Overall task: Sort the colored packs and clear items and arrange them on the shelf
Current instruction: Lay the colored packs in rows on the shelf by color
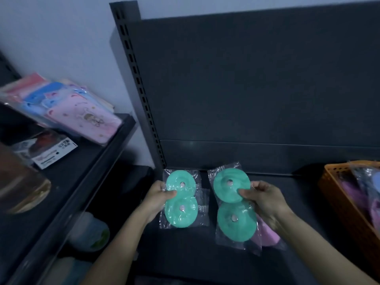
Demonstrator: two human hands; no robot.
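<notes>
Now left hand point(159, 199) and right hand point(265, 200) each pinch a green pack point(186, 176), arranging. Next, likely, set both flat on the shelf point(185, 254)

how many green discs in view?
4. Upper left disc in the left hand, lower left disc just below; upper right disc in the right hand, lower right disc below. The basket may hide more.

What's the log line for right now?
left hand: grips upper left green pack | right hand: grips upper right green pack | shelf: lower green packs lying there
</notes>
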